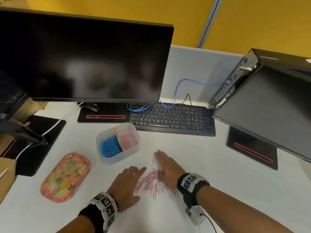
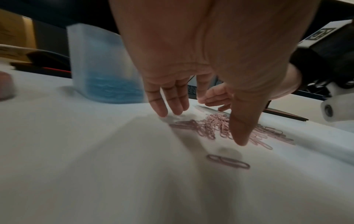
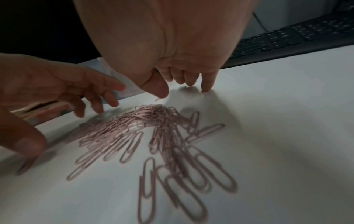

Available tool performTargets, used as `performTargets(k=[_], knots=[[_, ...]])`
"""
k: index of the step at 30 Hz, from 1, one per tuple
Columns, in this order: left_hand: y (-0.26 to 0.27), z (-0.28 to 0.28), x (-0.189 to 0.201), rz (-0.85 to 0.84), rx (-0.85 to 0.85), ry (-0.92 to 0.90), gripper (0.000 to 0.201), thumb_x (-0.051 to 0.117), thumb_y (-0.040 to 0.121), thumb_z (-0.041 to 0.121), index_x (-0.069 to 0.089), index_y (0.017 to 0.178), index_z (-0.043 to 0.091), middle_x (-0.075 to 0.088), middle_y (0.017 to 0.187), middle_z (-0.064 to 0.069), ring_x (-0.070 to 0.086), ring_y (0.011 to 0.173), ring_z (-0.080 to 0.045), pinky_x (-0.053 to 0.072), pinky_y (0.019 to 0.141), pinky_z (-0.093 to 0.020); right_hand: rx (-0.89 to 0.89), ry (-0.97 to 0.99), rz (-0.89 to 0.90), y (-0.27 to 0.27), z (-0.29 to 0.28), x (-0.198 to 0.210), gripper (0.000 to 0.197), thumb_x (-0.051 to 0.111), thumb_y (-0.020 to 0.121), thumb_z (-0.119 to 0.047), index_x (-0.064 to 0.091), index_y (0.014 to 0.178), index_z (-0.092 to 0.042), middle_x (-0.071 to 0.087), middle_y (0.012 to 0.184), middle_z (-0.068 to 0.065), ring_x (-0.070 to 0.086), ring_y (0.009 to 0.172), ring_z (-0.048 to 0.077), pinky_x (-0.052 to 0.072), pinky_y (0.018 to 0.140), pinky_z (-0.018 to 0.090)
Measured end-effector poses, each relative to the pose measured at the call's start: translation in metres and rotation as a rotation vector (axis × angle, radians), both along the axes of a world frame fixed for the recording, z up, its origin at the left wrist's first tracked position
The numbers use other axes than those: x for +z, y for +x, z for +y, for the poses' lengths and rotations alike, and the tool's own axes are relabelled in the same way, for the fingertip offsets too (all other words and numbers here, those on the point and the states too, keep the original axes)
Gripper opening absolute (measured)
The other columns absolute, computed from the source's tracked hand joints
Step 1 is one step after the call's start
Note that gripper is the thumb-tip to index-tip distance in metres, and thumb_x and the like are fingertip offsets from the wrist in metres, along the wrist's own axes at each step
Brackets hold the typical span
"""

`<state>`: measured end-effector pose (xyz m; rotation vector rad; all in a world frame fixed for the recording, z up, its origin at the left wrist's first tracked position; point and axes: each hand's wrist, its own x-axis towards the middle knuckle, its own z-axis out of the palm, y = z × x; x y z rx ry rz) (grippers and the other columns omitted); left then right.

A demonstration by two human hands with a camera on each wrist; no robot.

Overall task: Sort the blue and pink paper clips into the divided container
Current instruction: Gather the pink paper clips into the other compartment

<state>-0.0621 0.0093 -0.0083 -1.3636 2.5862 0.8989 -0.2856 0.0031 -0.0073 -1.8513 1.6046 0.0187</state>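
A loose pile of pink paper clips (image 1: 151, 184) lies on the white table between my two hands. My left hand (image 1: 129, 182) is on its left with fingers spread and relaxed, holding nothing. On the pile's right is my right hand (image 1: 164, 163), flat, with straight fingers touching the table. The clear divided container (image 1: 134, 148) stands just beyond, with blue clips (image 1: 110, 147) in its left half and pink clips (image 1: 128, 140) in its right half. The right wrist view shows the pile (image 3: 143, 125) under my right hand (image 3: 184, 84). One stray pink clip (image 2: 228, 161) lies near my left hand (image 2: 199, 84).
A flowered oval tray (image 1: 65, 177) lies left of the container. A black keyboard (image 1: 171, 118) and a monitor (image 1: 84, 56) stand behind it. A second monitor's stand (image 1: 252, 148) is at the right, a cardboard box (image 1: 5, 174) at the left edge.
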Motion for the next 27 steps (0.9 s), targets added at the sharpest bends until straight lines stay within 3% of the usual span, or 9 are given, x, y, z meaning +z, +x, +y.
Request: performTargets(k=[2, 4, 8, 11, 15, 18, 22, 24, 27], knots=[[0.014, 0.004, -0.002, -0.02, 0.047, 0.015, 0.104, 0.069, 0.071, 0.053, 0.004, 0.15, 0.034, 0.026, 0.14, 0.007, 0.037, 0.122, -0.013, 0.035, 0.103, -0.025, 0.122, -0.019, 0.038, 0.008, -0.002, -0.005, 0.067, 0.037, 0.096, -0.015, 0.001, 0.152, -0.023, -0.006, 0.16, -0.002, -0.007, 0.146, 0.012, -0.004, 0.12, 0.034], [0.028, 0.007, -0.002, -0.043, 0.082, 0.07, 0.1, 0.071, 0.072, 0.052, 0.008, 0.148, 0.035, 0.03, 0.133, 0.008, 0.044, 0.116, -0.01, 0.042, 0.097, -0.024, 0.227, -0.024, 0.053, 0.012, 0.003, -0.009, 0.067, 0.035, 0.095, -0.01, 0.002, 0.152, -0.02, -0.006, 0.16, -0.001, -0.007, 0.147, 0.012, -0.006, 0.119, 0.032], [0.038, 0.007, -0.001, -0.024, 0.134, 0.185, 0.069, 0.069, 0.077, 0.045, 0.031, 0.135, 0.037, 0.043, 0.109, 0.012, 0.049, 0.093, -0.004, 0.038, 0.08, -0.014, 0.357, 0.01, -0.018, 0.008, 0.024, -0.012, 0.07, 0.036, 0.091, -0.001, 0.007, 0.152, -0.021, -0.001, 0.16, -0.005, -0.003, 0.146, 0.008, -0.003, 0.12, 0.028], [0.025, 0.003, 0.0, 0.021, 0.154, 0.201, 0.049, 0.067, 0.08, 0.039, 0.044, 0.123, 0.036, 0.042, 0.09, 0.02, 0.045, 0.075, 0.003, 0.031, 0.065, -0.006, 0.217, 0.037, -0.126, -0.003, 0.037, -0.006, 0.065, 0.035, 0.093, -0.008, 0.012, 0.151, -0.027, 0.011, 0.158, -0.011, 0.008, 0.145, 0.002, 0.006, 0.119, 0.02], [0.0, 0.0, -0.002, 0.095, 0.16, 0.189, 0.034, 0.066, 0.082, 0.032, 0.044, 0.105, 0.041, 0.039, 0.082, 0.026, 0.041, 0.069, 0.01, 0.03, 0.062, -0.002, -0.116, -0.056, -0.081, -0.031, 0.05, 0.007, 0.074, 0.052, 0.09, -0.027, 0.009, 0.15, -0.034, 0.024, 0.149, -0.008, 0.033, 0.135, 0.011, 0.028, 0.109, 0.018], [-0.008, -0.001, -0.002, 0.126, 0.191, 0.206, 0.043, 0.068, 0.08, 0.035, 0.039, 0.111, 0.042, 0.041, 0.093, 0.023, 0.046, 0.079, 0.006, 0.033, 0.071, -0.003, -0.19, 0.063, 0.03, -0.05, 0.07, 0.01, 0.092, 0.063, 0.083, -0.032, 0.001, 0.15, -0.034, 0.021, 0.142, -0.006, 0.04, 0.125, 0.015, 0.039, 0.102, 0.022], [-0.013, 0.0, 0.0, 0.007, 0.107, 0.239, 0.105, 0.074, 0.067, 0.052, 0.01, 0.148, 0.032, 0.029, 0.131, 0.004, 0.053, 0.111, -0.016, 0.044, 0.095, -0.023, -0.183, 0.142, 0.026, -0.047, 0.082, 0.005, 0.098, 0.07, 0.077, -0.037, 0.004, 0.149, -0.031, 0.02, 0.138, -0.005, 0.047, 0.118, 0.018, 0.043, 0.097, 0.022], [-0.019, 0.0, -0.001, -0.043, 0.071, 0.192, 0.107, 0.074, 0.07, 0.05, 0.008, 0.15, 0.026, 0.025, 0.135, 0.0, 0.053, 0.112, -0.017, 0.044, 0.097, -0.023, -0.164, 0.128, -0.005, -0.033, 0.074, 0.002, 0.094, 0.071, 0.076, -0.037, 0.01, 0.148, -0.029, 0.024, 0.132, -0.004, 0.051, 0.111, 0.017, 0.047, 0.093, 0.023], [-0.028, -0.004, -0.005, -0.014, 0.106, 0.158, 0.088, 0.072, 0.075, 0.043, 0.024, 0.147, 0.025, 0.029, 0.132, 0.0, 0.056, 0.109, -0.018, 0.045, 0.096, -0.025, -0.12, 0.071, -0.024, -0.012, 0.054, -0.003, 0.082, 0.071, 0.078, -0.034, 0.024, 0.145, -0.026, 0.029, 0.127, -0.002, 0.054, 0.103, 0.018, 0.048, 0.091, 0.026]])
